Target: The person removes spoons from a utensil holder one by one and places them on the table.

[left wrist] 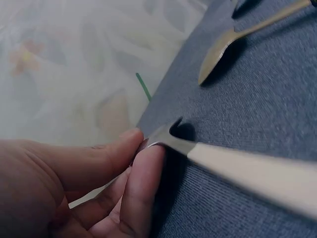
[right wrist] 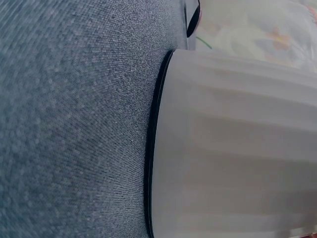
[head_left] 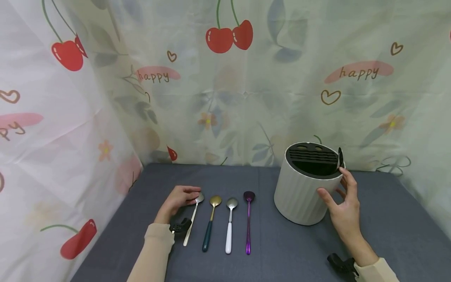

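My left hand (head_left: 180, 199) pinches the bowl end of a silver spoon with a pale handle (head_left: 190, 228), the leftmost in a row of spoons. In the left wrist view, thumb and fingers close on that bowl, hiding much of it, and the pale handle (left wrist: 247, 168) stretches off to the right. At the right stands a whitish ribbed utensil holder (head_left: 299, 199) with a black slotted top (head_left: 311, 156). My right hand (head_left: 345, 209) holds the holder's right side, thumb on the wall and a fingertip at the rim beside a small upright black flap (head_left: 340, 157).
Right of the left hand lie a gold spoon with a dark green handle (head_left: 208, 235), a silver spoon with a white handle (head_left: 229, 235) and a purple spoon (head_left: 248, 223). They rest on a grey-blue tablecloth (head_left: 275, 254). A printed curtain (head_left: 246, 117) hangs behind the table.
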### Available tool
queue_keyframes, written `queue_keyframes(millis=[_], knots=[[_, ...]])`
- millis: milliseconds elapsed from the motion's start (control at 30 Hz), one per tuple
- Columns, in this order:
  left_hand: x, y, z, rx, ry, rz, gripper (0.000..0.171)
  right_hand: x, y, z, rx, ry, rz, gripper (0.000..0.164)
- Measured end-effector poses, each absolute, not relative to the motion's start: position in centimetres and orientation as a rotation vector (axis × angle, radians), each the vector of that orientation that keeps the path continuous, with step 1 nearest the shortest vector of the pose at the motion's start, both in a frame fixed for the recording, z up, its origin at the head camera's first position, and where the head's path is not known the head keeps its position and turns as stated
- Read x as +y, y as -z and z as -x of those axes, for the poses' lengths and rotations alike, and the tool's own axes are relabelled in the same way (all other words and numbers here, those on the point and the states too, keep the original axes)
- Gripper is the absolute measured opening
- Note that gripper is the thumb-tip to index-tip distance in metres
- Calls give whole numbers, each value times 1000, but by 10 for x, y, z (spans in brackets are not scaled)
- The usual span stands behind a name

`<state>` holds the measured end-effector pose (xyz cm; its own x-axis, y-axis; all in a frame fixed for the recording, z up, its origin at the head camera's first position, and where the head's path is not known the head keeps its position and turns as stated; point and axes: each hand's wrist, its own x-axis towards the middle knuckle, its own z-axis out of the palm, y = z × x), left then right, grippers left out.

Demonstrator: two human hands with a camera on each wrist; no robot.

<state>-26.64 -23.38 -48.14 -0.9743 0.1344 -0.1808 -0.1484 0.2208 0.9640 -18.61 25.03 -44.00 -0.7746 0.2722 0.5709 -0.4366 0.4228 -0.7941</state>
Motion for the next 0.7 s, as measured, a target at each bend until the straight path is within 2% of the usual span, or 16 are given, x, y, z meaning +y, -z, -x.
queue_keyframes(millis=[700], knots=[[-228, 478, 264, 2466, -1684, 88, 25, 251, 441, 187, -2037, -1394, -134, 88]])
